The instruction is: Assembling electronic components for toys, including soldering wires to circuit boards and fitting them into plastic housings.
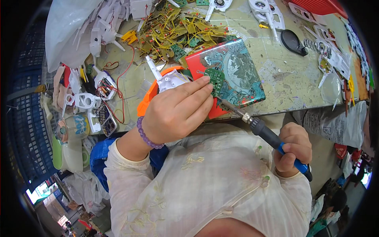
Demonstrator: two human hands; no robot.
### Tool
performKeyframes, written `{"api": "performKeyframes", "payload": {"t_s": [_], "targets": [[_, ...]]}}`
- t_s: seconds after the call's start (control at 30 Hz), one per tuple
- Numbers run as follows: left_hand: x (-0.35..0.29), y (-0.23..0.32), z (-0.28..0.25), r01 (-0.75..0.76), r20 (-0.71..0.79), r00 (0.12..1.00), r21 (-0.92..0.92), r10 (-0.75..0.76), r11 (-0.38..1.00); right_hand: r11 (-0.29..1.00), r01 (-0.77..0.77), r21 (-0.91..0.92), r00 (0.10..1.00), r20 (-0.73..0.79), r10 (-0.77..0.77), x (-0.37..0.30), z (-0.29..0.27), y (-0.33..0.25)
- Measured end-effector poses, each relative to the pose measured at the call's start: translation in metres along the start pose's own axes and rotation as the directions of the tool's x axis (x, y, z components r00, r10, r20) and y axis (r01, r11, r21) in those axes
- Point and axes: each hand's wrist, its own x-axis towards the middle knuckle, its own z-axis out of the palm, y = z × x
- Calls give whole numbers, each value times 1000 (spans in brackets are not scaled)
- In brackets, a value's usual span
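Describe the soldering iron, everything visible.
The iron is a long, slim tool: narrow metal-looking shaft, brassy collar, dark grey grip, blue handle section and black rear end. It slants from lower right up to the left, in front of the person's torso. The right hand wraps the handle, hiding part of it. Its tip is at the lower edge of the green board; actual contact can't be told.
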Motion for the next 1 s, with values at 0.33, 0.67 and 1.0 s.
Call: {"api": "performKeyframes", "payload": {"t_s": [0.33, 0.67, 1.0], "targets": [[-1, 1, 0, 10, 36, 999, 2, -10, 1000, 996, 78, -32, 994, 74, -76, -3, 0, 1], [-1, 2, -2, 9, 48, 999, 0, -9, 1000, 989, 149, -22, 988, 52, -148, -8, -1, 3], [-1, 1, -1, -2, 37, 999, -9, 2, 1000, 987, 154, -34, 984, 99, -150, -6, 0, 2]]}}
